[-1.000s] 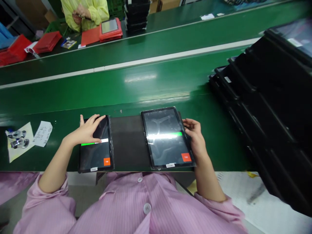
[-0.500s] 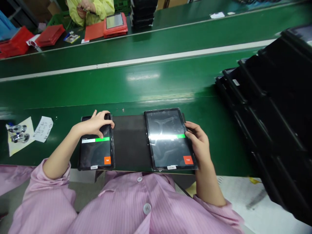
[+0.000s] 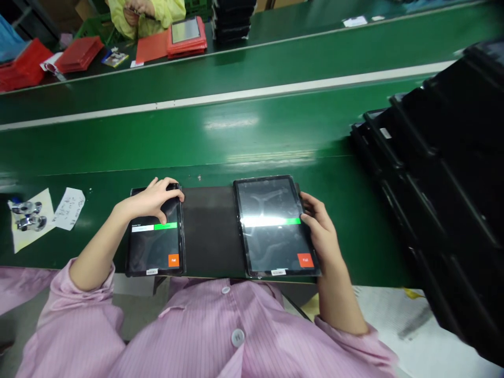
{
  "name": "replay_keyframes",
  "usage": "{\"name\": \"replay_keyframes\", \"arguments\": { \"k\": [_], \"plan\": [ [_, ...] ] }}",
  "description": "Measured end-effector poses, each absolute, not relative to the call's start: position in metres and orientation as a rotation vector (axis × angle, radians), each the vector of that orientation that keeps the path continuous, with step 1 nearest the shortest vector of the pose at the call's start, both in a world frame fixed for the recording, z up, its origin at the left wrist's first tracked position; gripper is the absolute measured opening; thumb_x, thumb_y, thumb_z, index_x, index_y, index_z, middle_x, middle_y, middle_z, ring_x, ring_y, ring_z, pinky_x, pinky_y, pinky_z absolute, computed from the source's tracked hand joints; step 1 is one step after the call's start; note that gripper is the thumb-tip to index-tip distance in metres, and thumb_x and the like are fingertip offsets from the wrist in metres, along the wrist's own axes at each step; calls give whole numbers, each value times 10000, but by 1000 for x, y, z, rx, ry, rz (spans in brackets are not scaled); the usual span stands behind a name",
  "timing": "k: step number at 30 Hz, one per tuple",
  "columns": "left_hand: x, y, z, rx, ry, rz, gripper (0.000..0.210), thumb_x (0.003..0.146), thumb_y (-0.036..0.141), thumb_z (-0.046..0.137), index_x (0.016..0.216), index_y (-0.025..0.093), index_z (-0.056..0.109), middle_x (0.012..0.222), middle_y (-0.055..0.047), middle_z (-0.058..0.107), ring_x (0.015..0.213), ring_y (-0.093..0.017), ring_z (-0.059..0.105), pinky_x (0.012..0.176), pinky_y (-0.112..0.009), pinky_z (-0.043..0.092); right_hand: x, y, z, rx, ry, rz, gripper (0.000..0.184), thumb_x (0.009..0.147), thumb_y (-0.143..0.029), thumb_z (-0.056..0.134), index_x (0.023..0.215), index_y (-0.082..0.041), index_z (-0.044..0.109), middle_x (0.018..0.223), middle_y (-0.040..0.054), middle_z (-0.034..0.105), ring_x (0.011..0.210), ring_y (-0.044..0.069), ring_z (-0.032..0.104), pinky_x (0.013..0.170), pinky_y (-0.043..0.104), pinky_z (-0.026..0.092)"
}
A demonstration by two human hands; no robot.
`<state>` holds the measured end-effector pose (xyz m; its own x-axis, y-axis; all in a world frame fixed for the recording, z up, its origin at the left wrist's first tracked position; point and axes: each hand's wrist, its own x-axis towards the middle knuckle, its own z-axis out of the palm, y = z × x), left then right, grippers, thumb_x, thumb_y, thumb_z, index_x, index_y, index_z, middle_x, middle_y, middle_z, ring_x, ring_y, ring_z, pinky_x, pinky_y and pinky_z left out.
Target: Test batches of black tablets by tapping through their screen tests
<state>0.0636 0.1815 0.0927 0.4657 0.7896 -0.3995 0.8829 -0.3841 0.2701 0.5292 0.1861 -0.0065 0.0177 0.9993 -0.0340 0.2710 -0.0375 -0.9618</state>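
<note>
My left hand (image 3: 153, 200) lies across the upper part of a black tablet (image 3: 151, 247), its fingers apart and curved toward the right edge, the thumb over the screen. That screen shows a white and green bar and an orange-red "Fail" box. To the right, a second black tablet (image 3: 271, 241) has a similar green bar and red "Fail" box, with a bright reflection across it. At its right edge my right hand (image 3: 321, 226) grips it, thumb at the rim and fingers curled partly out of sight. A dark mat (image 3: 212, 231) shows between the tablets.
Stacked black tablets (image 3: 441, 173) rise at the right. A handwritten note (image 3: 70, 209) and shiny metal parts (image 3: 29, 216) on paper lie at the left. Across the green bench (image 3: 177, 142), a co-worker in yellow sleeves (image 3: 165, 16) is near red folders (image 3: 189, 39) and a black stack (image 3: 232, 21).
Both hands keep nearly the same places on the tablets. The view has shifted very slightly; the screens look the same.
</note>
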Motion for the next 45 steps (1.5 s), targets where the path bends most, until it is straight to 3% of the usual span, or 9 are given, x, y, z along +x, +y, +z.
{"name": "replay_keyframes", "arguments": {
  "k": [8,14,19,24,27,32,38,42,45],
  "plan": [
    [60,184,87,2280,1394,-251,694,577,252,931,1191,317,614,1336,-78,422,1338,-371,417,1176,-647,208,529,187,-6,-1460,-1471,1049,550,832,-307,532,1374,-374,602,1399,-9,533,1317,279,479,1179,460,355],
    [63,187,87,2205,1379,-230,705,533,212,931,1161,293,621,1347,-86,408,1270,-348,460,1072,-507,422,533,194,-8,-1455,-1415,1096,553,762,-262,549,1292,-371,664,1359,-17,575,1251,278,521,1165,481,359],
    [68,175,94,2296,1493,-263,724,673,351,880,1319,337,552,1499,-116,416,1435,-396,365,1172,-762,60,538,197,-11,-1405,-1435,1122,552,791,-315,572,1335,-367,645,1407,-17,553,1314,270,495,1173,457,353],
    [40,100,81,2050,2043,338,724,961,621,473,1584,323,258,1684,-140,185,1540,-425,155,1157,-773,-73,539,178,-12,-1334,-1233,1199,421,906,-448,585,1302,-330,663,1392,12,613,1306,266,546,1176,472,362],
    [10,36,51,1531,2023,834,745,1002,659,145,1605,233,243,1612,-144,365,1478,-328,367,1247,-565,244,544,161,-10,-1383,-1226,1149,356,946,-481,553,1216,-314,713,1327,28,668,1291,278,570,1171,503,374],
    [-25,-22,19,1031,2076,787,843,840,743,557,1507,233,481,1324,-116,662,1208,-345,635,1152,-547,438,571,161,0,-1465,-1593,1090,332,890,-515,642,1155,-355,760,1284,24,695,1276,309,586,1172,542,388],
    [-43,18,28,1140,1841,642,1009,668,684,808,1523,276,462,1501,-138,517,1228,-380,611,938,-502,614,602,206,3,-1430,-1793,1351,541,686,-593,819,1167,-349,777,1286,92,674,1049,348,704,863,448,631],
    [-51,35,33,1217,1768,610,1020,624,636,867,1511,327,471,1575,-103,390,1240,-376,596,973,-510,606,605,213,6,-1377,-1897,1383,680,563,-516,916,1202,-343,763,1266,117,676,1089,378,693,902,456,626],
    [-53,35,41,1360,1752,520,914,707,615,822,1510,379,455,1570,-86,346,1238,-355,593,1020,-522,575,605,207,10,-1370,-1903,1359,683,595,-494,911,1240,-341,743,1292,115,662,1131,388,677,923,480,624]
  ]
}}
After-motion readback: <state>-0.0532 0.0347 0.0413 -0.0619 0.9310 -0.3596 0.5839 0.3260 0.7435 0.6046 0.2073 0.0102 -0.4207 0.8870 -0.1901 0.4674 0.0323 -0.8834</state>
